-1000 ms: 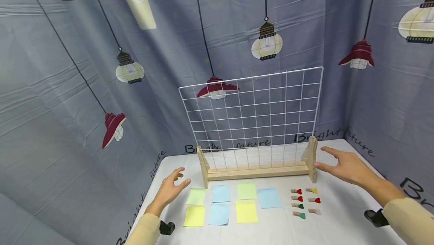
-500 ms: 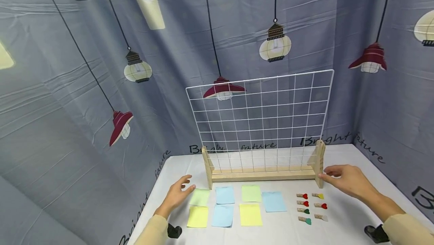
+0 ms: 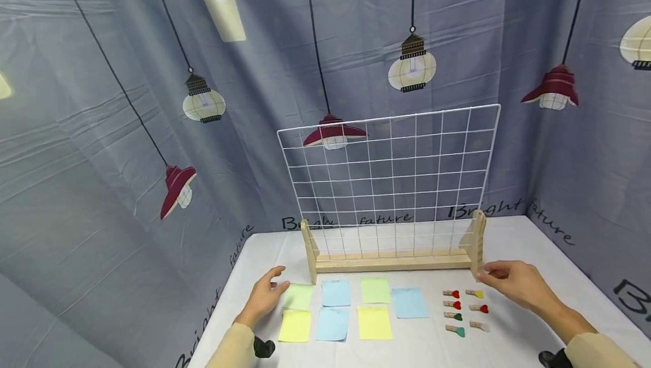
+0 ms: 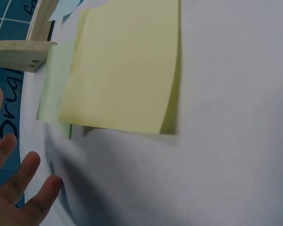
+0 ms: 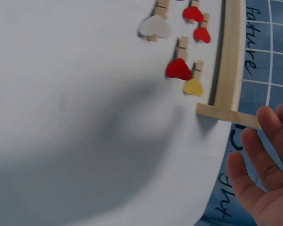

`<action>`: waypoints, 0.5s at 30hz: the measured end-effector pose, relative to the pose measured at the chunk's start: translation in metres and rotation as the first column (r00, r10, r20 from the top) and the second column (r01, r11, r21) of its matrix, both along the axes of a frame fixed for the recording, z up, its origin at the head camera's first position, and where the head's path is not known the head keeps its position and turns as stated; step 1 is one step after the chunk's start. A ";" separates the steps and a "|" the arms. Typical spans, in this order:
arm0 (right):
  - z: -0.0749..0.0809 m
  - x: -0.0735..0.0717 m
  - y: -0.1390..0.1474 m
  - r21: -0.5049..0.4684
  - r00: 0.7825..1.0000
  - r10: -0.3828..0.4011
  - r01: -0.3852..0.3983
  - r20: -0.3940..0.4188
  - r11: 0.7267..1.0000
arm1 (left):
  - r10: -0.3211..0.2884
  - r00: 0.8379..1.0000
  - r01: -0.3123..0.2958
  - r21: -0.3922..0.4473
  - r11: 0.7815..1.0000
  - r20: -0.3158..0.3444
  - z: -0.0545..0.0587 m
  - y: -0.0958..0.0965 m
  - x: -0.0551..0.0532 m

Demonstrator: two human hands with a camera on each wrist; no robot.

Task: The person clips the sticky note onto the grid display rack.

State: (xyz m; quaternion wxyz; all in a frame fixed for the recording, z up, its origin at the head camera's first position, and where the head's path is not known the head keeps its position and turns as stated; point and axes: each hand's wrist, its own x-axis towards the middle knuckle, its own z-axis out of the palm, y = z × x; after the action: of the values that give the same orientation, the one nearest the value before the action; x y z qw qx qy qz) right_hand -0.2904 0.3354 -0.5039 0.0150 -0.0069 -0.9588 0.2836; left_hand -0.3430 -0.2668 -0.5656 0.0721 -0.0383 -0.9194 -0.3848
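My left hand (image 3: 264, 297) hovers beside the pale green sticky note (image 3: 298, 297), fingers loosely bent and holding nothing. In the left wrist view its fingers (image 4: 27, 176) are spread apart, near a yellow sticky note (image 4: 122, 66). My right hand (image 3: 519, 284) is at the right wooden foot (image 3: 477, 246) of a white wire grid rack (image 3: 386, 170). Its fingers (image 5: 259, 160) look relaxed in the right wrist view; whether they touch the wood I cannot tell. Small wooden clothespins with hearts, among them a yellow one (image 3: 477, 294) and a white one (image 3: 479, 326), lie left of that hand.
Several blue, green and yellow sticky notes, including a blue one (image 3: 409, 303), lie in rows on the white table (image 3: 407, 351) before the rack. Red and green heart clothespins (image 3: 454, 316) are to their right. A grey-blue lamp-print curtain (image 3: 244, 147) surrounds the table.
The right hand has come down and inward to the rack's right foot, its fingers drawing closer together. The left hand has shifted slightly downward. The head view has turned a little left.
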 end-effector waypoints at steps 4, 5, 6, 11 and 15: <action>-0.014 0.001 0.003 -0.008 1.000 -0.013 0.013 0.013 1.000 | -0.028 0.999 0.028 0.009 1.000 0.021 -0.006 0.002 -0.001; -0.018 0.001 0.003 -0.010 1.000 -0.012 0.012 0.010 1.000 | -0.034 0.999 0.034 0.004 0.999 0.021 -0.007 0.002 -0.001; -0.023 0.001 0.003 -0.016 1.000 -0.008 0.008 0.010 1.000 | -0.029 0.999 0.029 0.001 1.000 0.024 -0.009 0.003 -0.001; -0.041 0.000 0.002 -0.031 1.000 -0.004 0.004 -0.006 1.000 | -0.005 1.000 0.006 -0.008 1.000 0.030 -0.015 0.002 0.002; -0.050 -0.002 -0.001 -0.045 1.000 -0.002 0.001 -0.019 0.999 | 0.003 0.999 -0.003 -0.003 1.000 0.043 -0.015 0.000 0.002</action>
State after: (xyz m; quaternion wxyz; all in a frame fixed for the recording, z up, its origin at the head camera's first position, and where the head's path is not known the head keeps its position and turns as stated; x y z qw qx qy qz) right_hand -0.2926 0.3346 -0.5540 0.0240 -0.0052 -0.9519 0.3053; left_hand -0.3407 -0.2663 -0.5806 0.0530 -0.0287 -0.9213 -0.3841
